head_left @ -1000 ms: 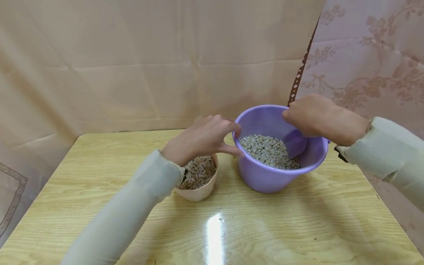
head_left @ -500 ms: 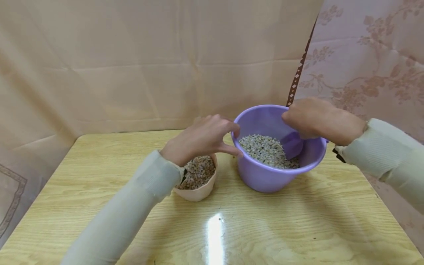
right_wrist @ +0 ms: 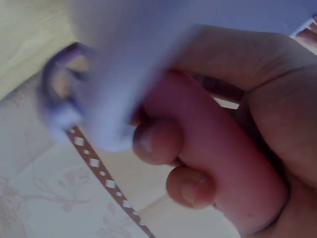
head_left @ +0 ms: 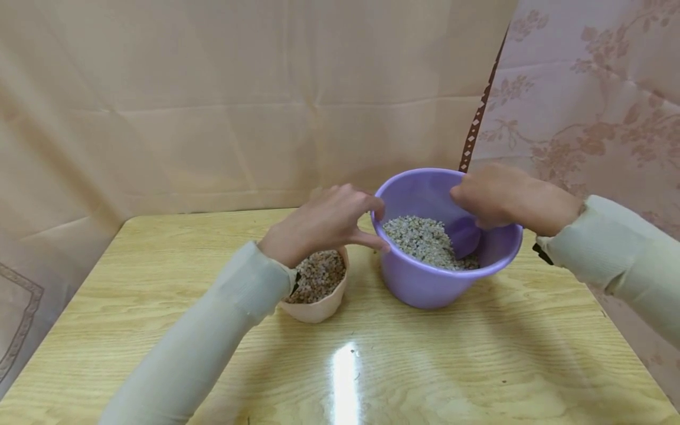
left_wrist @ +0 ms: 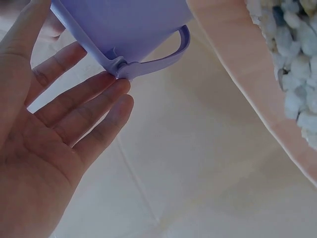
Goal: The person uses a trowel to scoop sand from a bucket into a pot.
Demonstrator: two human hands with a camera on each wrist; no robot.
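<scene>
Standing toward the back right of the wooden table (head_left: 159, 283), well in from its edges: a purple bucket (head_left: 425, 283) partly filled with pale gravel (head_left: 419, 239). Steadying its left rim, the left hand (head_left: 324, 224), fingers relaxed and fairly straight over the edge, thumb pressing the outer wall; in the left wrist view, fingertips (left_wrist: 119, 91) touching the bucket just below its handle mount. Reaching over the far right rim, the right hand (head_left: 504, 198), fingers curled round the handle of a purple scoop (head_left: 464, 236), its blade digging into the gravel on the right side of the bucket. Curled fingers (right_wrist: 198, 148) also showing in the blurred right wrist view, wrapped round something purple. Sitting just left of the bucket, partly under the left wrist: a small peach pot (head_left: 319, 304) holding brownish gravel (head_left: 319, 274). Compared with a second ago, right hand sinking lower into the bucket, scoop blade going deeper into the gravel with less of it showing; left hand, bucket and pot keeping their places. Hanging behind the table, beige cloth (head_left: 212, 100), with floral fabric (head_left: 589, 100) at the right.
</scene>
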